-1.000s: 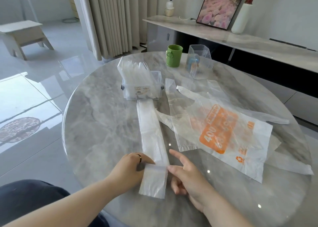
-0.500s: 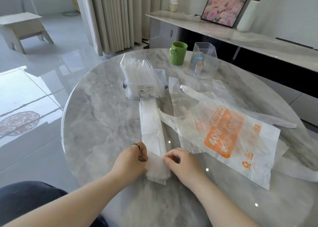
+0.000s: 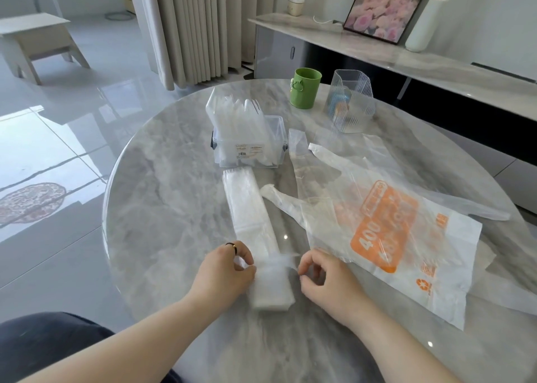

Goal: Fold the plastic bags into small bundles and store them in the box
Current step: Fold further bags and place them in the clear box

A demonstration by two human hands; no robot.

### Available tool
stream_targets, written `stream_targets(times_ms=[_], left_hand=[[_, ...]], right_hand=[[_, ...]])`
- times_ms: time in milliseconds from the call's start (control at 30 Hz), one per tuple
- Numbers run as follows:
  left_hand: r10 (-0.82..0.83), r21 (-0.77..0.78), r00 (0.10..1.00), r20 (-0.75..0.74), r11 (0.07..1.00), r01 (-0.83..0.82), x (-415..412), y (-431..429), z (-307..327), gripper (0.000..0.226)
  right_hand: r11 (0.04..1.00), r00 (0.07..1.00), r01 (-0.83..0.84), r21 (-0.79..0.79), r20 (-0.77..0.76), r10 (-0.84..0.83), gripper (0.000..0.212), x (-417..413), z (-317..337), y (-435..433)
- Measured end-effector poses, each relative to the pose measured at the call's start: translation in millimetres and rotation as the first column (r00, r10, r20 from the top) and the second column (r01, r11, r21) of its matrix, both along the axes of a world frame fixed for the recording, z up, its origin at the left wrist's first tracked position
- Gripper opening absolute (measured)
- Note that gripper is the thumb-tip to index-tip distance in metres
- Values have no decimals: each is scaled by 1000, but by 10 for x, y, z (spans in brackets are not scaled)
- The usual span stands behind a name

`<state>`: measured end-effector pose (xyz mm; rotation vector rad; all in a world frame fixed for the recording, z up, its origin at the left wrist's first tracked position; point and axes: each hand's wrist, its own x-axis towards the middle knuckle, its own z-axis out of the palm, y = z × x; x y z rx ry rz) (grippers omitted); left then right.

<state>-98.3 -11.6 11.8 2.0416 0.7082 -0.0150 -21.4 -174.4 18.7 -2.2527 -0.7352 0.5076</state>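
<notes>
Round marble tabletop [image 3: 162,208] carries a flat orange-printed bag [image 3: 406,237] at right and a long folded bag strip [image 3: 247,208] reaching the clear box [image 3: 247,153] of bundles. The left hand [image 3: 223,275] has its grip pinching the strip's doubled near end; the right hand [image 3: 325,278] is curled beside it, its grip unclear

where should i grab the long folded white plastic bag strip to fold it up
Take the long folded white plastic bag strip at its near, doubled-over end, pinching both long edges from the sides. It lies flat on the round marble table, so only the edges offer a grip; that thicker end sits between the left hand and right hand.
</notes>
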Motion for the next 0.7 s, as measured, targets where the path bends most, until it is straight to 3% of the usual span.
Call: stream_targets(times_ms=[67,167,233,367,467,533,700], left_hand=[[16,6,1000,-13,1000,-16,-6,10,-19,24],[16,38,1000,2,999,-17,-11,14,-36,26],[5,75,1000,24,997,-7,-9,7,-35,27],[-12,94,999,34,996,9,-8,15,-31,29],[-6,1,999,37,1000,6,-16,31,-18,25],[10,-65,998,57,998,-6,-42,26,9,23],[-54,-36,993,106,998,58,-100,7,27,25]], right_hand=[[998,994,-57,-13,88,57,9,-29,-34,52],[996,983,-85,-35,157,90,59,-54,-86,130],[992,972,-111,-52,202,119,65,-66,-72,186],[994,982,-89,-67,163,99,42,-41,-42,283],[1000,996,24,-20,81,-22,41,23,-28,371],[996,997,38,-75,65,-33,41,56,-16,421],[982,998,7,-188,68,6,29,90,-20,480]])
